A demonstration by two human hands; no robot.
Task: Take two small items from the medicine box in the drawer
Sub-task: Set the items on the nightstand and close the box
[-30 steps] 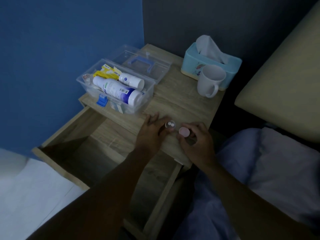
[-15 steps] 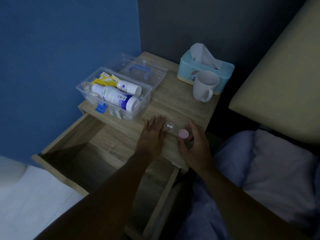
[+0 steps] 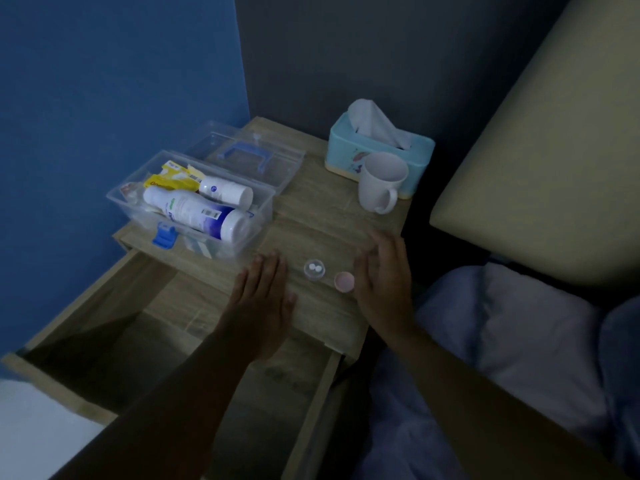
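Now both flat, empty hands, left hand (image 3: 261, 299) and right hand (image 3: 382, 285), flank a clear round cup (image 3: 314, 270) on grained wood.

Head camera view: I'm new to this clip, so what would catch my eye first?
Two white pills in a small clear cup sit near the nightstand's front edge, a pink cap beside it, between the open left hand and right hand. Behind stands the open clear medicine box with white bottles.
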